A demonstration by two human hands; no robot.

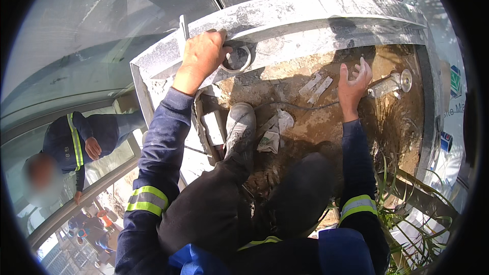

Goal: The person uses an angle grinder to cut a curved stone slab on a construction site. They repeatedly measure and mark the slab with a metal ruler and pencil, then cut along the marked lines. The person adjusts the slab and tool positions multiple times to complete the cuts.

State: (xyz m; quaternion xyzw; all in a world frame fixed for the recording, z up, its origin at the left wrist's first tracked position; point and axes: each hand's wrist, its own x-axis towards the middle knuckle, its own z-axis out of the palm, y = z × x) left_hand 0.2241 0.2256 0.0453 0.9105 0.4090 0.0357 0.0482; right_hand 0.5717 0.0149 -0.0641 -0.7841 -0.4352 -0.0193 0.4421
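My left hand is closed at the white ledge of a planter-like box. Its fingers grip a pale ring that looks like a roll of tape. A light flat strip stands up beside the knuckles; whether the hand holds it too, I cannot tell. My right hand hovers over the brown soil with nothing in it, fingers apart. Just right of it lies an angle grinder with a round disc. A thin dark cable runs across the soil toward my right wrist.
My dusty shoe stands in the soil bed. Around it lie white fragments and a crumpled packet. Glass panels rise behind the ledge, showing a person at left. Green leafy stems grow at lower right.
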